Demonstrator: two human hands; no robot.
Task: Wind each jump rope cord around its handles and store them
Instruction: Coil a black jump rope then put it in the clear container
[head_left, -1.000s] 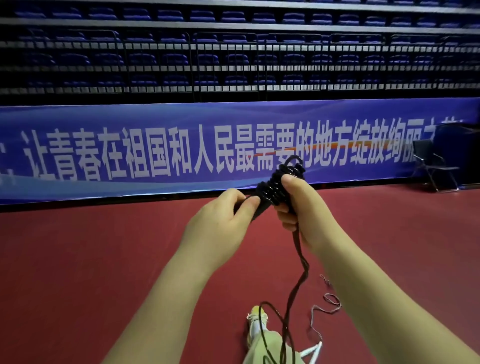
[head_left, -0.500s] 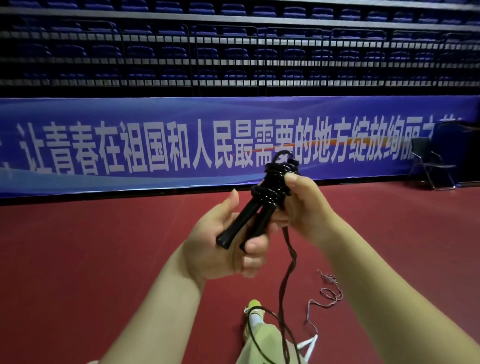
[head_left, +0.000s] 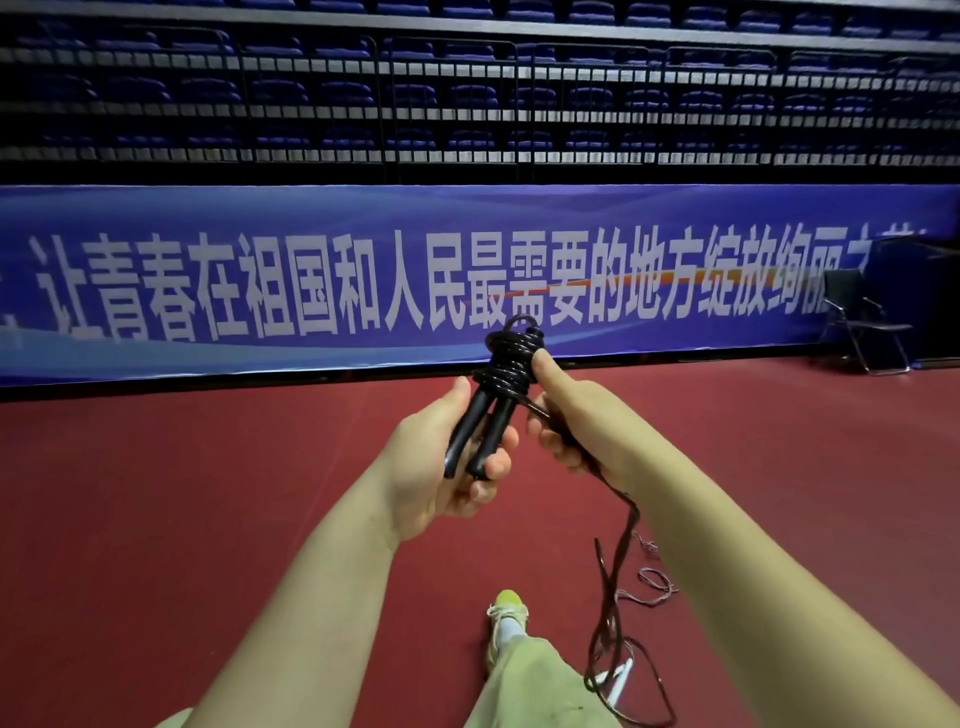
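Against the frame half a second earlier, the handles (head_left: 480, 431) stand more upright, and the right thumb now lies along the side of the coil (head_left: 511, 358) rather than over it; the left hand (head_left: 441, 467) keeps its hold on the lower ends. One second earlier the left hand covered the handles almost wholly.

The two handles lie side by side, long axis running from the lower left at the left palm up and slightly right to the coil. Their butt ends point down toward the left fingers (head_left: 496, 462); the cord-end tips point up and away. They are black, smooth, slim cylinders.

The coil wraps the upper half in several glossy black turns, with one small loop standing above the top. The left fingers are curled round the lower handles, thumb up along the left side. The right hand (head_left: 576, 431) has its thumb straight against the coil, and its fingers are curled round the free cord (head_left: 618, 571), which leaves below them.

The cord is thin, dark and shiny, hanging in slack loops to the red floor (head_left: 156, 519). Below the hands are a yellow-green shoe (head_left: 509, 610) and a thinner pale cord (head_left: 657, 584) on the floor.
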